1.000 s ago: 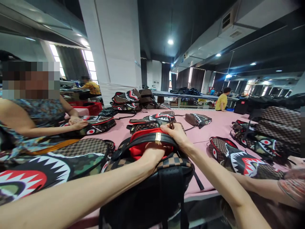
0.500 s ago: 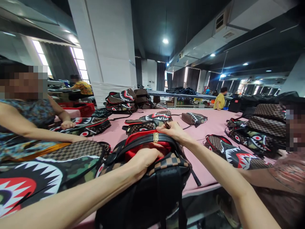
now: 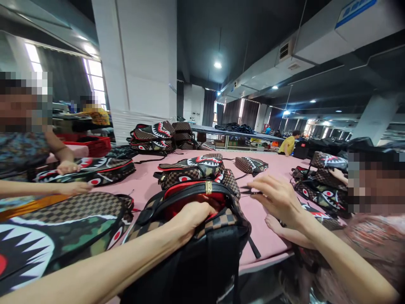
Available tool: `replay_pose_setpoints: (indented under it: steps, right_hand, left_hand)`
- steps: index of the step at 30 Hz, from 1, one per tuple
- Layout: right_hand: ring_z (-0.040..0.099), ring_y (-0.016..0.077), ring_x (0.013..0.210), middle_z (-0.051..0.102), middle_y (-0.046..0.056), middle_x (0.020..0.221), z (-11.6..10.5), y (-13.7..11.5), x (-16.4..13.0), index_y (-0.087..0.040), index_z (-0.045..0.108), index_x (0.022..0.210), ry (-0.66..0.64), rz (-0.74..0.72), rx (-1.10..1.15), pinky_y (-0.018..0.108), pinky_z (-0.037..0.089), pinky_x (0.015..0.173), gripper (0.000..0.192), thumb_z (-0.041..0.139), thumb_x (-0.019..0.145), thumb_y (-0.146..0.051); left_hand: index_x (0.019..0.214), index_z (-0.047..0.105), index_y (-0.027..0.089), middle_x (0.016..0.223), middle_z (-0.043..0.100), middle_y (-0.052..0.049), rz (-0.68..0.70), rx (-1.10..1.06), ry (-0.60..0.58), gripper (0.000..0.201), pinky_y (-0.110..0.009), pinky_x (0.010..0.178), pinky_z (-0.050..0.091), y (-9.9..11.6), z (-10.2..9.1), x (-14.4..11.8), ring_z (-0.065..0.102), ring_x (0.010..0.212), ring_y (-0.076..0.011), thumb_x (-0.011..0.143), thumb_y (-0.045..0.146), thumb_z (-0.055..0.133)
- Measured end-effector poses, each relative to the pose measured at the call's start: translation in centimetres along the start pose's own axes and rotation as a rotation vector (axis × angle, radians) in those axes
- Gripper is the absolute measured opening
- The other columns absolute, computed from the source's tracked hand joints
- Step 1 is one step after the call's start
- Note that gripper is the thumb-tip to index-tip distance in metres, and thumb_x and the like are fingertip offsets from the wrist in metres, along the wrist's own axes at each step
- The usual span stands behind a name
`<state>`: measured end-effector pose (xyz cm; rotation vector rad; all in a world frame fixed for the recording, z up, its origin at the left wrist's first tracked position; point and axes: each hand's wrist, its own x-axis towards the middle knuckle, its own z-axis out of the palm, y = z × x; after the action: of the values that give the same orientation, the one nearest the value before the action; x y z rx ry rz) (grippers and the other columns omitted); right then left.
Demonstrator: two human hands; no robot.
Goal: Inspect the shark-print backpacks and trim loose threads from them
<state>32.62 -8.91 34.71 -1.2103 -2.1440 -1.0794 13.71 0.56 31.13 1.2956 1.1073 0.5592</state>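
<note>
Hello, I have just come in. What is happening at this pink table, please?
A person grips the open top of a checkered backpack with the left hand, at its red lining. The right hand is off the bag, holding small dark snips above the pink table. Co-workers on both sides handle shark-mouth backpacks too.

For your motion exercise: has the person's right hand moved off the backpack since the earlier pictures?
Yes. The right hand has left the backpack's gold buckle and shifted rightward, now over the pink table.
</note>
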Motion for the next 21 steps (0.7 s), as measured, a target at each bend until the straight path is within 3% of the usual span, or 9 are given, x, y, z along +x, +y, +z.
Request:
replay_pose_setpoints:
  steps: [5, 8, 12, 21]
  right_hand:
    - [0.048, 0.0139, 0.064, 0.065, 0.002, 0.081, 0.2, -2.9, 0.7, -0.020, 0.060, 0.106, -0.023, -0.157, -0.249, 0.028, 0.032, 0.055, 0.025, 0.046, 0.087, -0.010]
    - [0.044, 0.0140, 0.061, 0.062, 0.005, 0.075, 0.8, -3.9, 1.3, -0.013, 0.062, 0.096, -0.028, -0.230, -0.320, 0.029, 0.029, 0.053, 0.019, 0.047, 0.085, -0.011]
    - [0.045, 0.0143, 0.064, 0.063, 0.008, 0.083, 1.0, -4.4, 2.0, -0.012, 0.063, 0.084, -0.026, -0.334, -0.362, 0.029, 0.029, 0.054, 0.016, 0.047, 0.083, -0.008]
    - [0.044, 0.0129, 0.065, 0.062, 0.006, 0.093, 1.1, -4.4, 2.2, -0.015, 0.063, 0.077, -0.007, -0.352, -0.394, 0.030, 0.029, 0.055, 0.016, 0.049, 0.082, -0.008]
  left_hand:
    - [0.043, 0.058, 0.013, 0.043, 0.057, -0.002, -0.003, -0.028, -0.045, 0.013, -0.023, 0.042, 0.036, 0.0, 0.1, 0.1, 0.049, 0.042, -0.0137, 0.052, 0.008, 0.049]
    - [0.041, 0.055, 0.012, 0.039, 0.053, 0.000, 0.030, -0.022, -0.046, 0.013, -0.023, 0.041, 0.033, -0.3, 0.0, 0.4, 0.045, 0.040, -0.0119, 0.051, 0.008, 0.049]
    - [0.041, 0.056, 0.012, 0.040, 0.052, 0.000, 0.067, -0.041, -0.078, 0.012, -0.023, 0.043, 0.033, -0.5, -0.1, 0.4, 0.046, 0.042, -0.0119, 0.050, 0.007, 0.049]
    - [0.039, 0.054, 0.013, 0.036, 0.049, 0.001, 0.058, -0.082, -0.085, 0.014, -0.023, 0.040, 0.030, -0.2, -0.1, -0.2, 0.041, 0.037, -0.0105, 0.051, 0.006, 0.049]
